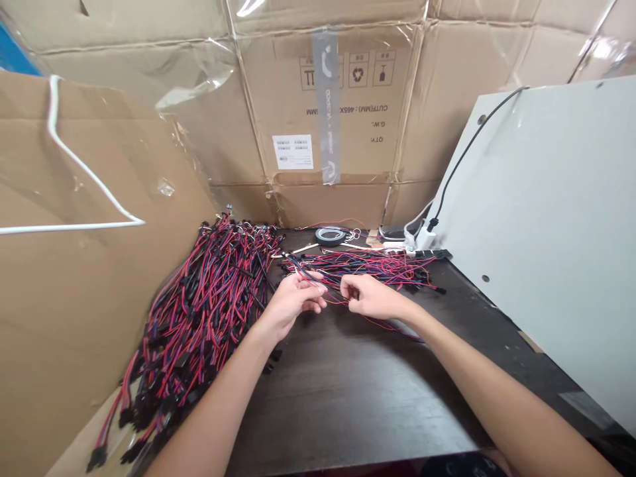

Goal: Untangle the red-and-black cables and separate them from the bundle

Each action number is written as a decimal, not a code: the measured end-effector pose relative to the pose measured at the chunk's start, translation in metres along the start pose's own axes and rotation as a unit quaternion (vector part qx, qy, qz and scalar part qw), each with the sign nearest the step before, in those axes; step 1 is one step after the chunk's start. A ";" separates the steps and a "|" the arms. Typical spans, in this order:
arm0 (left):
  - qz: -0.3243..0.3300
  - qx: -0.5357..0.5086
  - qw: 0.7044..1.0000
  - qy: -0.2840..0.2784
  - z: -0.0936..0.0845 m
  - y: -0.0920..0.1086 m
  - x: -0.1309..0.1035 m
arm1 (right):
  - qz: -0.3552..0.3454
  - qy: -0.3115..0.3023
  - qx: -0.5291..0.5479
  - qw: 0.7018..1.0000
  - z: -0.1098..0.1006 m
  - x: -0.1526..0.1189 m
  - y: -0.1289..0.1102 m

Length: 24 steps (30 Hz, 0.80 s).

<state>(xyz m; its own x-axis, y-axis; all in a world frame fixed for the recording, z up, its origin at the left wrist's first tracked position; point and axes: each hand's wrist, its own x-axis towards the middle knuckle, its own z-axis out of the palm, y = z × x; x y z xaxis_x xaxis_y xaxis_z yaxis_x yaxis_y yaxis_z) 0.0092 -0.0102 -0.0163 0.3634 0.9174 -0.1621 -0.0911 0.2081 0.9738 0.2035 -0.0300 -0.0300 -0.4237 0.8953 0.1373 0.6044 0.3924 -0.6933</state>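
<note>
My left hand and my right hand meet over the middle of a dark wooden table. Both pinch thin red, blue and black wires that run between them and trail back to a small loose bunch of wire leads lying just behind the hands. A large pile of the same wire leads with black connectors spreads along the table's left side, reaching down to the front left corner.
A roll of tape lies at the back of the table. A white plug block with a black cable sits at the back right. Cardboard sheets wall the left and back. A white panel leans on the right.
</note>
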 end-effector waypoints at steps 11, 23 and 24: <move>0.003 -0.070 0.997 -0.020 0.001 0.004 -0.002 | 0.003 -0.001 0.023 1.000 0.002 0.002 0.003; 0.036 -0.021 0.999 -0.013 -0.002 0.004 -0.002 | -0.005 -0.015 0.042 0.999 0.001 0.001 -0.002; 0.039 -0.009 0.999 -0.009 -0.002 0.003 -0.002 | -0.009 -0.017 0.043 0.999 0.000 0.001 -0.003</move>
<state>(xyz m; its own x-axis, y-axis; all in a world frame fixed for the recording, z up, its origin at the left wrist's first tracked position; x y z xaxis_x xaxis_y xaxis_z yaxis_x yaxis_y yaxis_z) 0.0064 -0.0112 -0.0132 0.3705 0.9252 -0.0820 -0.1369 0.1418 0.9804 0.2012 -0.0302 -0.0281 -0.4572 0.8804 0.1264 0.5377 0.3868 -0.7492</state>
